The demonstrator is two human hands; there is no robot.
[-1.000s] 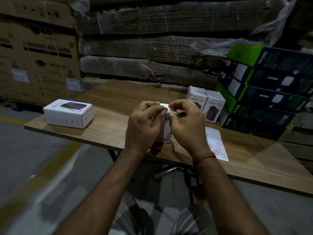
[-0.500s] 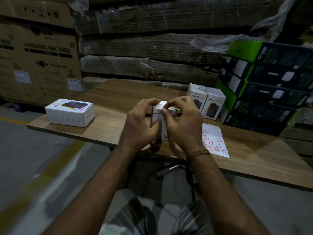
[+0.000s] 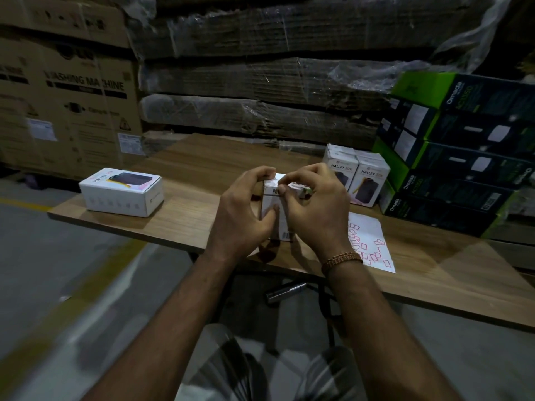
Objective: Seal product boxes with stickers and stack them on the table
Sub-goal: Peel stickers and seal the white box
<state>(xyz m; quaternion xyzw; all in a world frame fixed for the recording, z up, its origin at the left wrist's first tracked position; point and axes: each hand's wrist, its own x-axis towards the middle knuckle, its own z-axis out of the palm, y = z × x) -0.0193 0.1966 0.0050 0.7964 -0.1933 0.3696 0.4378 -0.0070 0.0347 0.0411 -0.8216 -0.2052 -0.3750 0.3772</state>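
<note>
Wood-grain table (image 3: 202, 157) in a carton-stacked warehouse. The small white cardboard product box (image 3: 275, 215) stands upright near the table's front edge, long axis vertical. Left hand (image 3: 243, 212) grips its left side; right hand (image 3: 315, 209) fingertips (image 3: 282, 190) pinch at its top flap, directly above the box; the sticker itself is not discernible

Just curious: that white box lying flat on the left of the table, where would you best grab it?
Probably from above, fingers across the narrower width of the flat white box, on its two long side walls. It lies low with its broad face up, and those walls stand free on the table.
</note>
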